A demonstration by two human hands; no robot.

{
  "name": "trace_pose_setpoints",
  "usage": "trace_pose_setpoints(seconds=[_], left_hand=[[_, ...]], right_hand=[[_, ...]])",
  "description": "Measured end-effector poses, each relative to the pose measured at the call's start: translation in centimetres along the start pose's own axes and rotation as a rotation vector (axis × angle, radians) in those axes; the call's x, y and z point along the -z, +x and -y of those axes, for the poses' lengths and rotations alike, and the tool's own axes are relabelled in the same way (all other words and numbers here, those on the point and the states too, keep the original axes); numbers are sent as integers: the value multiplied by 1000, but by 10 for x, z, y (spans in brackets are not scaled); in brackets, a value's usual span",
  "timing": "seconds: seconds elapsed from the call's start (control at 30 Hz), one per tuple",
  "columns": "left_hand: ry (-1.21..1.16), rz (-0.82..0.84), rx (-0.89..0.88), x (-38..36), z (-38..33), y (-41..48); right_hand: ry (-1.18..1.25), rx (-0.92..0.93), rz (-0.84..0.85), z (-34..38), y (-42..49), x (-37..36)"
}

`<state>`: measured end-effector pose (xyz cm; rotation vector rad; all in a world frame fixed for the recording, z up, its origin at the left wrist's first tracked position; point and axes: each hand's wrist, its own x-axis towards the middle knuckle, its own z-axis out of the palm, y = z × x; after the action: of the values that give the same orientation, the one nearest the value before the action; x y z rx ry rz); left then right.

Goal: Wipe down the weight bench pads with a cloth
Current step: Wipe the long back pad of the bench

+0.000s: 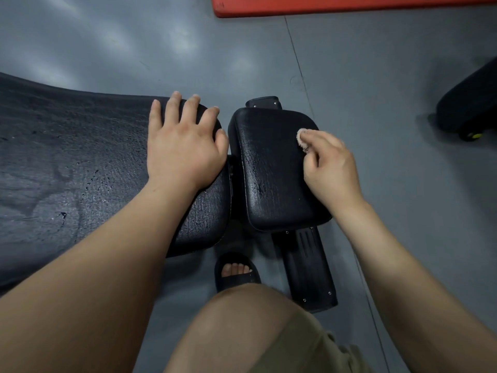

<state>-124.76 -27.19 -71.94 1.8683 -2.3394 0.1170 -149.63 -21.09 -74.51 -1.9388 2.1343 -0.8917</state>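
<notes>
Centrally, the small black seat pad (269,170) sits just right of the frame's middle, its cracked surface shiny. The right hand (332,168) has its fingers curled together, pinching a small pale cloth (301,138) against the pad's upper right part. Left of it, across a narrow gap, the long back pad (67,170) runs to the left edge; the left hand (185,141) lies flat on its near end, fingers straight and spread apart. Below the pads, a foot in a black slipper (236,275) stands on the grey floor (134,49). A red mat (349,5) lies along the top edge.
</notes>
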Motion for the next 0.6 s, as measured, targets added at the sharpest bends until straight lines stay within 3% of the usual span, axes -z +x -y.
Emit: trace_pose_setpoints(seconds=[0.2,0.37,0.47,0.6], left_hand=[[5,-6,8,0,1,-1],[9,-1,1,1,1,-1],[8,-6,1,1,2,-1],[5,-19,-7,0,1,-2]], right_hand=[[-76,-57,43,24,-62,19],[55,-27,-40,-6,-26,5],[115,-109,-5,-19,1,3],[140,-170,-15,-12,-26,17]])
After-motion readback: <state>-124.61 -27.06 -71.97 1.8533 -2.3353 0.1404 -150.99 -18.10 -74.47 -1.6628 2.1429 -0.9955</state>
